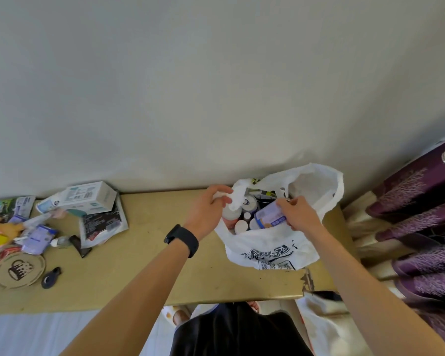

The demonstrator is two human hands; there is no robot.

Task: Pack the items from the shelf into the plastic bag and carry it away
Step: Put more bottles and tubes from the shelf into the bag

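A white plastic bag (272,249) with black print stands open on the right part of the tan shelf (144,255), against the wall. Several bottles and jars show inside its mouth. My left hand (208,209), with a black watch on the wrist, grips the bag's left handle and holds the rim up. My right hand (297,214) is over the bag's mouth, closed on a pale blue bottle (270,214) that lies tilted among the other containers.
At the shelf's left end lies a pile: a white box (91,195), printed pouches (102,223), small packets (37,238), a round cardboard coaster (19,271) and a dark small object (51,277). Purple curtains (419,227) hang at the right. The shelf's front edge is chipped near the bag.
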